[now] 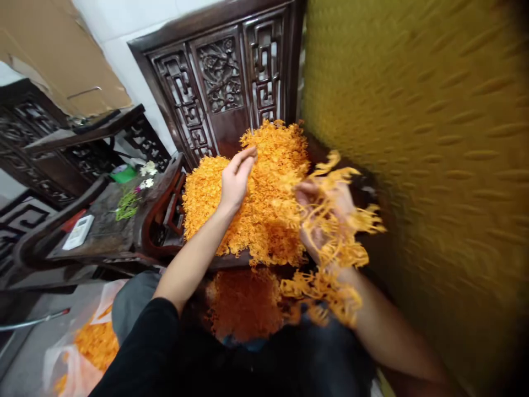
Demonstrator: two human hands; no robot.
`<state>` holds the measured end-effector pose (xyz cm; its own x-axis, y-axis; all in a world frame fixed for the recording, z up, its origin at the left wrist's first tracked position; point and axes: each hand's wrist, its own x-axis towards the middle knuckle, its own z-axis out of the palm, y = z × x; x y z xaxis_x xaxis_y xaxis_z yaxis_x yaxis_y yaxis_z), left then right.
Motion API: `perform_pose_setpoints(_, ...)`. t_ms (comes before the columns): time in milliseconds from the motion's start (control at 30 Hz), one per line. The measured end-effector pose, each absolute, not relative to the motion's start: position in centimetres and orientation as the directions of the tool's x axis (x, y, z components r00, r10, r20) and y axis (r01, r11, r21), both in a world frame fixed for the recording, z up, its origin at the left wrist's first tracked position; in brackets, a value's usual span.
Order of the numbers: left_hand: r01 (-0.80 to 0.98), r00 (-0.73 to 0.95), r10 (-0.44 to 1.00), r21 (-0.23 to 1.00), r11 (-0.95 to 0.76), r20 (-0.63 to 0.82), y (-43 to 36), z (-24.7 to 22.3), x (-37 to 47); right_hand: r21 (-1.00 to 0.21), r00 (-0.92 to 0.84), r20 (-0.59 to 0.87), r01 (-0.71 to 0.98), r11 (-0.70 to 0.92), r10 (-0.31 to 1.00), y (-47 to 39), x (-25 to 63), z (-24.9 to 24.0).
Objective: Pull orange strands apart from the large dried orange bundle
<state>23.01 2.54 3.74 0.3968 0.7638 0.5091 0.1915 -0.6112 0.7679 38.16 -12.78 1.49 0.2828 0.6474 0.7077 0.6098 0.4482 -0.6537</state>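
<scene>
A large heap of orange, curly, petal-like pieces (pixel 264 193) lies on a dark wooden seat against a carved back. My left hand (pixel 237 179) is over the middle of the heap, its fingers pressed together and pointing up; whether a small thing is between them is hidden. To the right, my right hand (pixel 324 207) is closed on a bunch of orange strands (pixel 339 242), which hang over the hand and wrist and are partly blurred.
At the left, a dark wooden side table (pixel 107 226) bears a white device (pixel 78 232), green stems (pixel 127 204) and white flowers (pixel 147 169). A plastic bag (pixel 78 366) with orange pieces is at lower left. A yellow textured surface (pixel 421 138) rises at the right.
</scene>
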Motion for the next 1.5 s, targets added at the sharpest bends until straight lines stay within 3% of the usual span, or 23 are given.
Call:
perform_pose_setpoints(67,0.12,0.556,0.76,0.872,-0.474,0.337,-0.9,5.7,18.9,-0.638,0.24,0.739,0.553,0.537,0.63,-12.3,36.1,0.7)
perform_pose_setpoints(133,0.175,0.63,0.752,0.908,-0.381,0.194,-4.1,6.6,15.3,-0.598,0.137,0.765,0.515,0.614,0.629,-11.8,33.8,0.2)
perform_pose_setpoints(233,0.274,0.581,0.807,0.91,-0.311,0.101,-6.7,6.0,11.7,-0.57,-0.017,0.742,0.51,0.644,0.67,-11.6,30.4,-0.1)
perform_pose_setpoints(333,0.156,0.489,0.872,0.982,-0.106,0.016,-6.8,4.1,9.3,-0.655,0.036,0.681,0.476,0.587,0.731,-11.2,28.0,-0.8)
perform_pose_setpoints(433,-0.039,0.429,0.903,0.998,0.045,-0.024,-6.3,2.5,7.1,-0.86,0.052,0.457,0.283,0.425,0.888,-10.2,26.7,-1.9)
perform_pose_setpoints(500,-0.059,0.419,0.908,0.998,0.03,-0.002,-6.1,1.7,5.7,-0.957,-0.097,0.244,0.14,0.256,0.965,-9.3,26.3,-2.5)
perform_pose_setpoints(567,-0.024,0.411,0.912,1.0,0.017,-0.006,-6.1,0.9,4.3,-0.983,-0.16,0.134,0.106,0.152,0.978,-8.4,26.1,-2.8)
perform_pose_setpoints(733,0.055,0.449,0.881,0.989,0.14,-0.15,-5.5,-0.5,2.0,-0.931,0.181,0.325,0.233,0.28,0.928,-6.5,25.7,-2.2)
perform_pose_setpoints(833,0.049,0.512,0.831,0.974,0.222,-0.216,-5.1,-0.9,1.2,-0.927,0.166,0.347,0.209,0.311,0.923,-5.8,24.6,-1.7)
perform_pose_setpoints(967,0.03,0.57,0.782,0.957,0.289,-0.254,-4.9,-1.3,0.2,-0.967,0.086,0.231,0.126,0.22,0.969,-4.8,23.1,-1.4)
perform_pose_setpoints(1133,0.071,0.606,0.754,0.962,0.265,-0.252,-5.1,-1.9,0.1,-0.947,0.007,0.229,0.232,0.221,0.973,-3.0,22.4,-0.9)
perform_pose_setpoints(1267,0.072,0.512,0.838,0.981,0.18,-0.191,-5.4,-2.2,0.8,-0.966,-0.009,0.219,0.138,0.218,0.976,-2.3,22.1,-0.6)
perform_pose_setpoints(1400,0.192,0.325,0.945,0.976,-0.1,0.033,-5.3,-2.4,0.8,-0.974,0.066,0.224,0.055,0.221,0.972,-2.7,22.0,-0.7)
perform_pose_setpoints(1500,0.364,0.268,0.941,0.882,-0.298,0.207,-5.3,-2.4,0.8,-0.976,0.094,0.218,0.042,0.215,0.971,-3.4,22.0,-0.6)
